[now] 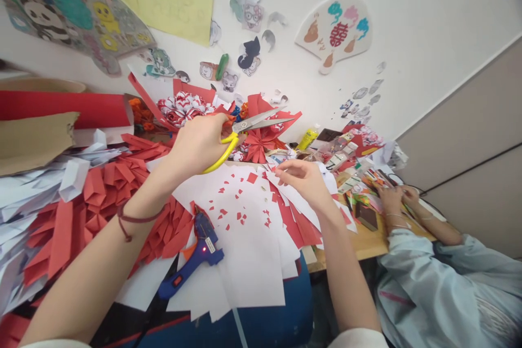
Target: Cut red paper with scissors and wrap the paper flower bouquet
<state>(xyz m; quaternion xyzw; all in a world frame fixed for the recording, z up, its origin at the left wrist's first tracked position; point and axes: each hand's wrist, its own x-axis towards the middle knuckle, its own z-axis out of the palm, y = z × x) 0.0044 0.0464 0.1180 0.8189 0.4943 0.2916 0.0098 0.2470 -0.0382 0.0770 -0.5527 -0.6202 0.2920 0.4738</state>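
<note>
My left hand (202, 141) is closed around the yellow handle of a pair of scissors (223, 155). The blades point right and stand slightly apart, above a red folded-paper flower (258, 144). Lower and to the right, my right hand (304, 179) has its thumb and fingers curled together over the paper. A speck of red shows by those fingertips, too small to make out. Below both hands, small red paper scraps (240, 217) lie scattered on white paper sheets (244, 272). A blue glue gun (196, 261) with a lit red light rests on the sheets' left side.
Red folded paper pieces (101, 196) and white ones (24, 201) are heaped at left, beside a red paper roll (61, 109). Red-and-white paper flowers (185, 109) sit at the back. A yellow bottle (308, 137) stands by the wall. At right, another person's hands (391, 204) work on the table.
</note>
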